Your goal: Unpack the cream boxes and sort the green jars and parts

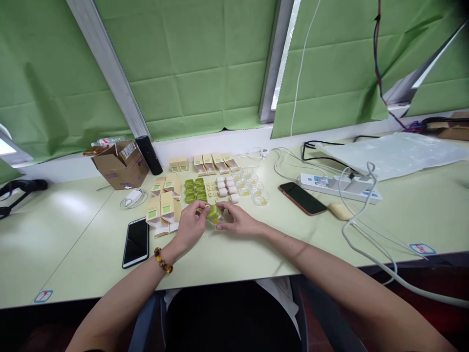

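Observation:
In front of me, my right hand [238, 221] grips a small container [214, 213] with a green part and a clear part bearing a yellow mark. My left hand [192, 222] pinches at the green side; its fingertips partly hide what they hold there. Just beyond the hands are rows of green square cups [189, 189], tiny yellowish pieces [211, 186], pale pink rounded blocks [223, 191] and clear round cups [261, 196] with yellow marks. Beside my left hand stand open cream cartons [167, 211] with green squares.
More cartons [210, 164] line the back. A white-framed phone [136, 243] lies left, a dark phone [302, 198] right. A power strip [340, 187], a cream case [340, 211] and loose white cables occupy the right side. A cardboard box [120, 165] and black cylinder [148, 155] stand back left.

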